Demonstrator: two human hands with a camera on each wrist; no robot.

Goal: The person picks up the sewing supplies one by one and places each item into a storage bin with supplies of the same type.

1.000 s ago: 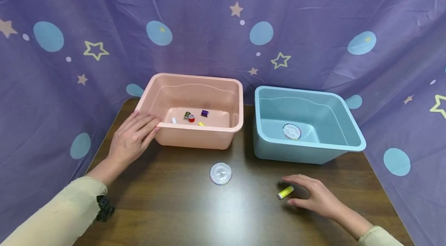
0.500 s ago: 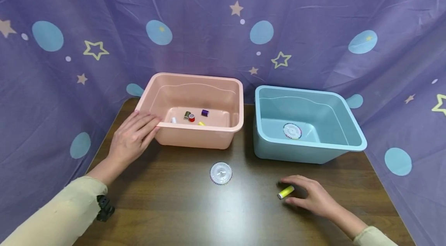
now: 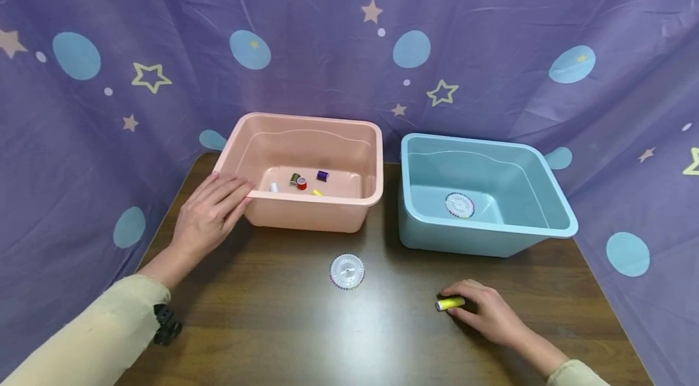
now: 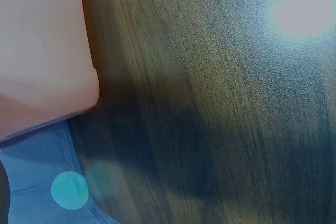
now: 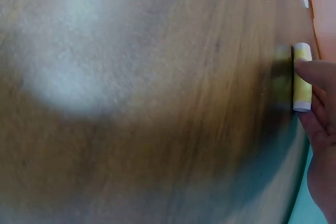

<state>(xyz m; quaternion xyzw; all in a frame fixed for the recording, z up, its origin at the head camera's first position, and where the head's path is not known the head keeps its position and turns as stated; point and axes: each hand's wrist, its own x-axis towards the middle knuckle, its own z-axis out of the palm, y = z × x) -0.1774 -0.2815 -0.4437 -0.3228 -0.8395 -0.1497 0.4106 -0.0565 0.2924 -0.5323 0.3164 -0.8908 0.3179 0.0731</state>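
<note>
My right hand pinches a yellow thread spool low over the wooden table, in front of the blue bin. In the right wrist view the thumb lies across the yellow spool, and its white ends show at both sides. My left hand rests on the front left corner of the pink bin, fingers laid over the rim. Several spools sit inside that bin, among them a purple spool, a red spool and a white spool. The left wrist view shows the pink bin's wall, not the hand.
A round wheel of pins lies on the table between the hands. Another pin wheel is inside the blue bin, which stands right of the pink one. A purple curtain hangs behind both bins.
My right thumb and fingers have come together on the yellow spool, which has turned slightly. The left hand stays at the pink bin's corner.
</note>
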